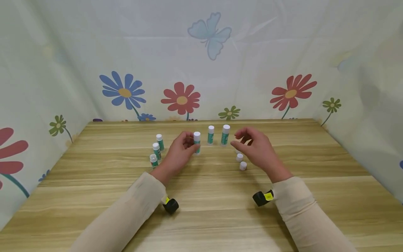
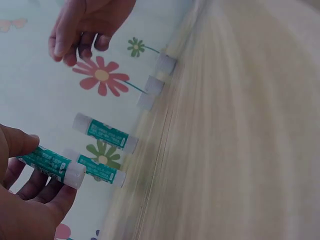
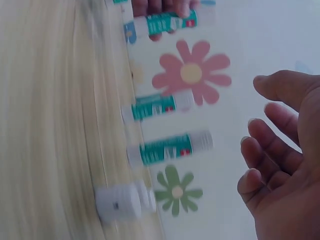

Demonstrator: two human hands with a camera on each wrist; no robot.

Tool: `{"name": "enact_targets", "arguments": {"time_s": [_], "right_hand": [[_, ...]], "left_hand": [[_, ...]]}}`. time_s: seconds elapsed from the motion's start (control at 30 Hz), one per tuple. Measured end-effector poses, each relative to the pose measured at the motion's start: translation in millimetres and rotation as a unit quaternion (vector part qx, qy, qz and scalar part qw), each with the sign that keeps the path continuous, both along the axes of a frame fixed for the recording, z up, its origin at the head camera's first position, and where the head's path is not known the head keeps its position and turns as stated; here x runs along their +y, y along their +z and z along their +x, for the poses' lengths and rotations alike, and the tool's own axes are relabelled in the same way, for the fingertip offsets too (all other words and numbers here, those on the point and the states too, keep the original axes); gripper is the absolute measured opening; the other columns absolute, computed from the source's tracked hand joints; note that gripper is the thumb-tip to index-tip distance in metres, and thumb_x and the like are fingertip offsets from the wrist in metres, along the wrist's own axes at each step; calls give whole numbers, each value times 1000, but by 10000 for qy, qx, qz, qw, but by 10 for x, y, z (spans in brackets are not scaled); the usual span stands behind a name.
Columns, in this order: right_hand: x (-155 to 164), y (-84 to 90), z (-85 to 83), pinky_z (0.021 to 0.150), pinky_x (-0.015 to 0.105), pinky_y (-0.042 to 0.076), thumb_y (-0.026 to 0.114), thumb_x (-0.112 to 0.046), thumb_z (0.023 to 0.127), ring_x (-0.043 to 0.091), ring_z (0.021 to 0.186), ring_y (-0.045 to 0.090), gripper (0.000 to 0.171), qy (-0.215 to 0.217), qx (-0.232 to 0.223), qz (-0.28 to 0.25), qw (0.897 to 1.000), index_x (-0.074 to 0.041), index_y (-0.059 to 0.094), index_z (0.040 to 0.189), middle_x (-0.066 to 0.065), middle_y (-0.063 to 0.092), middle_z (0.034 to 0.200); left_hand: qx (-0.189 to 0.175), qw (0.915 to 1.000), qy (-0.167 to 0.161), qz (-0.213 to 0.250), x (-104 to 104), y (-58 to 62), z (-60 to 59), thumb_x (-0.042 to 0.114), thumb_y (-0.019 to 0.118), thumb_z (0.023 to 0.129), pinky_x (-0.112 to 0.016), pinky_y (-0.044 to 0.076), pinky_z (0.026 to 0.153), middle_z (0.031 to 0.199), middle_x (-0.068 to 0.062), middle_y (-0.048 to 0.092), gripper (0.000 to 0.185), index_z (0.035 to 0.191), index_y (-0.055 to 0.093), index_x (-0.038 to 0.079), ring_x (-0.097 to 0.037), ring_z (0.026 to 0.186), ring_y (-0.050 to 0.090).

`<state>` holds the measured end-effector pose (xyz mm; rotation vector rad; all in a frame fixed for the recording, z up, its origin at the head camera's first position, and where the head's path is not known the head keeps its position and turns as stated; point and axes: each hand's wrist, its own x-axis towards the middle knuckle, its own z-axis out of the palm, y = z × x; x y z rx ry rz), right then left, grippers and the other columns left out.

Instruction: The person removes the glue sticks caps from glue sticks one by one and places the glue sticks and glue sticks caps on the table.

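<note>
Item 1: a small green-and-white glue stick with a white cap (image 1: pixel 197 141) is being pinched upright between the thumb and fingers (image 2: pixel 20 142) of the left hand (image 1: pixel 179 154), at about 12 o'clock of the light wood-grain worktop (image 1: pixel 207 206); whether its base is touching the worktop cannot be told.

Item 2: two more green-and-white capped glue sticks, a shorter one (image 1: pixel 210 134) and a taller one (image 1: pixel 225 134), are being kept upright just at 3 o'clock of the held stick, in a row with it.

Item 3: the right hand (image 1: pixel 256 148) is being held above the worktop at 3 o'clock of that row, its fingers (image 3: pixel 260 150) loosely curled and slightly spread, nothing being gripped.

Item 4: two small white loose caps (image 1: pixel 241 161) are being left on the worktop just under the right hand, at 9 o'clock of its wrist.

Item 5: three further capped glue sticks (image 1: pixel 156 151) are being kept upright in a slanting line at 9 o'clock of the left hand, close beside one another.

Item 6: black wrist-worn cameras with yellow labels, one (image 1: pixel 170 205) at the left cuff and one (image 1: pixel 262 197) at the right, are being worn over cream sleeves (image 1: pixel 126 217).

Item 7: a pale fabric backdrop printed with flowers and a butterfly (image 1: pixel 209 35) is being hung around the worktop at 9, 12 and 3 o'clock.
</note>
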<state>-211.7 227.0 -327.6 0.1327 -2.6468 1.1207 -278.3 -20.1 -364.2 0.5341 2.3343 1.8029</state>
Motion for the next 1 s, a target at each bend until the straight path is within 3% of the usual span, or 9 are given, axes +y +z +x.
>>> {"name": "enact_targets", "arguments": {"time_s": [0.57, 0.83, 1.0], "right_hand": [[-530, -31, 138, 74, 29, 48, 73, -31, 87, 16, 84, 56, 24, 477, 348, -362, 9976, -18, 62, 104, -2, 64, 94], [-726, -74, 193, 70, 26, 47, 76, -36, 83, 18, 81, 56, 27, 678, 365, -875, 9932, -20, 65, 102, -2, 65, 89], [-829, -107, 186, 68, 26, 47, 77, -37, 82, 18, 77, 55, 26, 642, 460, -891, 9929, -20, 66, 99, -2, 64, 84]], "left_hand": [[100, 9984, -546, 117, -148, 7, 393, 17, 64, 94, -34, 52, 96, 117, -2, 60, 30, 121, 51, 16, -19, 109, 57], [419, 9959, -779, 206, -113, -16, 496, 16, 63, 94, -34, 51, 98, 116, -2, 60, 27, 119, 52, 15, -17, 110, 57], [559, 9941, -894, 271, -99, -35, 525, 15, 61, 96, -34, 51, 98, 119, -3, 60, 26, 120, 52, 13, -17, 113, 58]]}}
